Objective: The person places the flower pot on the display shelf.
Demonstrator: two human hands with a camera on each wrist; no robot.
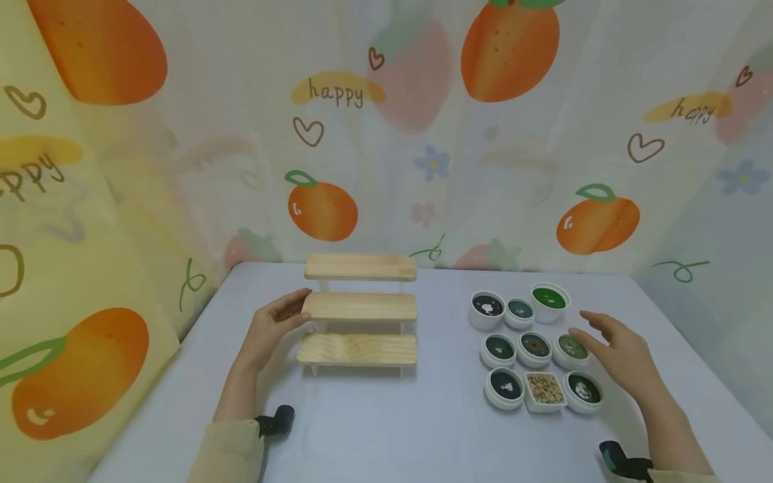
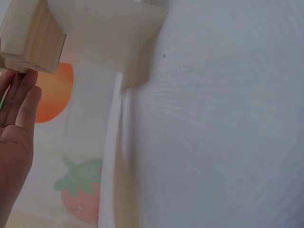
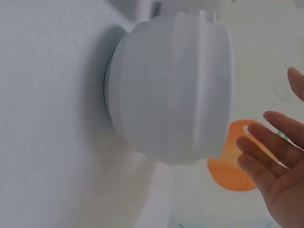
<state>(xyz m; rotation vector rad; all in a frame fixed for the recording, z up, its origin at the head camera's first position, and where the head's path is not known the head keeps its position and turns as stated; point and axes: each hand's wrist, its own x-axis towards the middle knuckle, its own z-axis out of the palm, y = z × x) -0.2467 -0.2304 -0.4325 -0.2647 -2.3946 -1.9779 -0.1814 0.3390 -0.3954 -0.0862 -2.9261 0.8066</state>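
A three-tier wooden stand (image 1: pixel 359 307) with pale boards and white supports stands left of the table's middle. My left hand (image 1: pixel 272 329) is at the left end of its middle board. In the left wrist view, the fairly straight fingers (image 2: pixel 23 102) touch the end of a board (image 2: pixel 45 42). To the right sit several small white pots with dark or green tops. My right hand (image 1: pixel 625 355) hovers just right of a pot with a grey-green top (image 1: pixel 572 347), its fingers loosely bent and holding nothing. A white pot (image 3: pixel 171 90) fills the right wrist view, apart from the fingers (image 3: pixel 270 142).
Beside the pots at the front is a square white dish (image 1: pixel 545 392) of tan bits. A taller pot with a bright green top (image 1: pixel 549 298) stands at the back. The white table (image 1: pixel 386 429) meets a fruit-printed curtain (image 1: pixel 513 154) behind and at the sides.
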